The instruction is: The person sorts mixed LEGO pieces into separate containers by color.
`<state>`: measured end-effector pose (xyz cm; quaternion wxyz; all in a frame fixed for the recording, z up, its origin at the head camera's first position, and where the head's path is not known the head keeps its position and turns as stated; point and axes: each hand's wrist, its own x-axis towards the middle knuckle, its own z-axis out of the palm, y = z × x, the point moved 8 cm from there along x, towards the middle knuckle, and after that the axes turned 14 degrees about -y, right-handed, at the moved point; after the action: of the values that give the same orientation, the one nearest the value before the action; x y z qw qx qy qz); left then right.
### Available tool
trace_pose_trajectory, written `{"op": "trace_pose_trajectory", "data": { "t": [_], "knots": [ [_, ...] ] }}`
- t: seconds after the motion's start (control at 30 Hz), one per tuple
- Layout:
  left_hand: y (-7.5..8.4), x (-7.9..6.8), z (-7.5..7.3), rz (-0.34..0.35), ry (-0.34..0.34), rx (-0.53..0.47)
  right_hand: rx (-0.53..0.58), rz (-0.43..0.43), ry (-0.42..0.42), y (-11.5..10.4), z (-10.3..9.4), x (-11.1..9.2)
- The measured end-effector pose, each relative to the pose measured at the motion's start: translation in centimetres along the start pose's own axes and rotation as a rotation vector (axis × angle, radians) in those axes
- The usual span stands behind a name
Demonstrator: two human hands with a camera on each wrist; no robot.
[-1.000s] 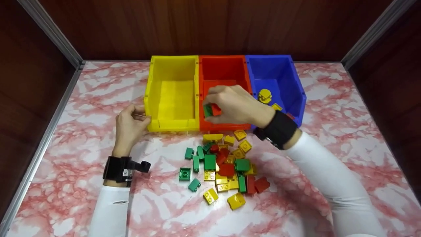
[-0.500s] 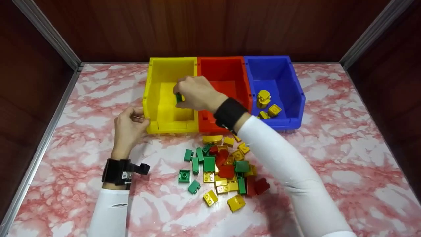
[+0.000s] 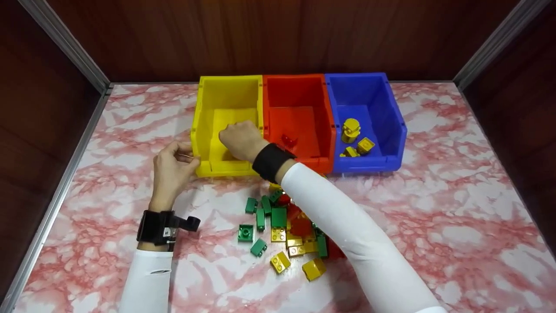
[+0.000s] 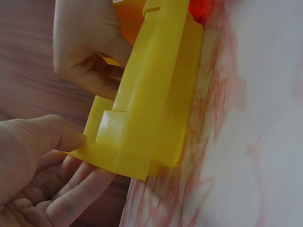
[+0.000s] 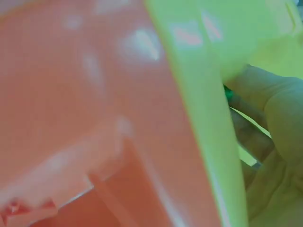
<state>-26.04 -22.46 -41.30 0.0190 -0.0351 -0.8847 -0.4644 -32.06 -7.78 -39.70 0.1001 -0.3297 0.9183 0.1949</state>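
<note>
My right hand (image 3: 242,140) reaches down into the yellow bin (image 3: 195,126), its fingers hidden from above. In the right wrist view a sliver of a green brick (image 5: 228,93) shows at its curled fingers. With thumb and fingers my left hand (image 3: 172,169) pinches the front left edge of the yellow bin, as the left wrist view also shows its thumb (image 4: 57,132) on the rim. A red brick (image 3: 289,140) lies in the red bin (image 3: 299,165). Several yellow bricks (image 3: 365,145) lie in the blue bin (image 3: 369,164), some stacked.
On the marbled table (image 3: 208,278), in front of the bins, lies a loose pile of green bricks (image 3: 279,217), yellow bricks (image 3: 313,268) and red bricks (image 3: 300,226). My right sleeve (image 3: 347,226) covers part of it. A dark wood wall (image 3: 278,39) stands behind the bins.
My right hand has moved left from above the red bin and down into the yellow bin. The red brick it held now lies in the red bin. The left hand stays put.
</note>
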Motion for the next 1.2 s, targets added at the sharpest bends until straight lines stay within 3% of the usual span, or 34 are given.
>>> {"op": "trace_pose_trajectory", "data": {
  "t": [0.2,0.4,0.6,0.9,1.2],
  "knots": [
    [-0.2,0.0,0.0,-0.003,-0.002,0.000,-0.031,0.045,-0.056,-0.5,1.1,0.5],
    [-0.1,-0.1,0.0,0.009,0.012,0.008,-0.039,0.058,-0.025,-0.7,0.8,0.4],
    [-0.2,0.0,0.1,-0.005,-0.004,0.001,0.108,-0.025,0.008,0.0,-0.8,-0.6],
    [-0.2,0.1,0.1,-0.017,-0.010,0.005,0.248,-0.140,0.109,1.8,-3.9,-4.7],
    [-0.1,0.0,0.1,0.005,-0.007,0.010,0.390,-0.253,0.220,4.2,-4.5,-10.7]
  ]
}}
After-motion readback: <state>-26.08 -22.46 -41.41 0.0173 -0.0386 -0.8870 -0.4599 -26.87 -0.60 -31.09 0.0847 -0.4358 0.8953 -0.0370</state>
